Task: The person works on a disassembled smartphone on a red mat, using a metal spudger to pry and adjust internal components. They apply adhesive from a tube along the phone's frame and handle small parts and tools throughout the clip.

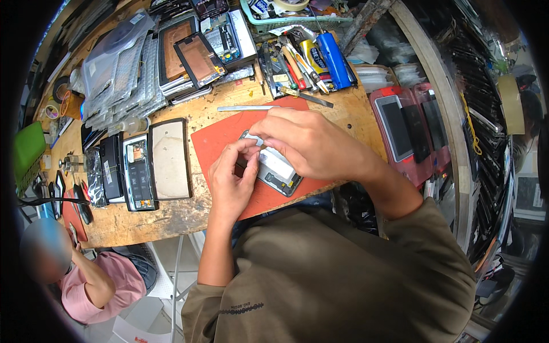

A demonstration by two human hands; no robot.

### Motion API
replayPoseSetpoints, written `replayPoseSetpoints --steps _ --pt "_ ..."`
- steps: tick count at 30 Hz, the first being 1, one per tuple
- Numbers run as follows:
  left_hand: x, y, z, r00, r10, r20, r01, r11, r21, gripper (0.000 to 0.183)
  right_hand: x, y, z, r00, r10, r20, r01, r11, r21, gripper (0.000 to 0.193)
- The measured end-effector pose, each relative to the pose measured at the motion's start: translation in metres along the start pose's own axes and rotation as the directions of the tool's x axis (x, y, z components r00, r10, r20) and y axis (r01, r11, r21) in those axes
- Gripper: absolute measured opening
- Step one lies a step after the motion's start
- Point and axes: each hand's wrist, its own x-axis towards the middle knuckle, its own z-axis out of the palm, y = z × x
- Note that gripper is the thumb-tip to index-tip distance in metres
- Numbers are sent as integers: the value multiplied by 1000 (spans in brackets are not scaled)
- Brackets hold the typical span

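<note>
An opened smartphone (278,168) lies at a slant on a red mat (209,150), its pale inner face and dark lower end in sight. My left hand (231,178) is closed at the phone's upper left, thumb and forefinger pinching a small pale piece (258,141), too small to name. My right hand (315,143) arches over the phone's upper part, with its fingertips closed at the same piece. The right fingers hide part of the phone, so I cannot tell whether the piece is still joined to it. A flat metal strip (245,108) lies along the mat's far edge.
Left of the mat stand an opened phone (139,171) and a beige-lined phone shell (170,160). Bubble-wrap sleeves (123,74) and stacked screens (197,57) fill the back left. A blue cylinder (335,60) sits among hand tools. A person in pink (106,286) sits at lower left.
</note>
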Motion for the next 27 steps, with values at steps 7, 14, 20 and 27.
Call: replayPoseSetpoints --steps 7,14,20,27 --pt "8 14 5 994 69 85 -78 991 108 26 -5 -2 -10 994 -48 95 51 998 -25 29" --pt "13 11 9 977 17 215 -65 973 220 38 -6 15 2 986 -36 165 49 996 -70 21" --pt "13 9 9 985 75 158 -99 984 149 38 -3 11 12 994 -14 104 50 936 -348 10" --pt "10 5 -76 961 25 -276 161 759 631 9 6 1 11 998 -29 57 50 908 -416 13"
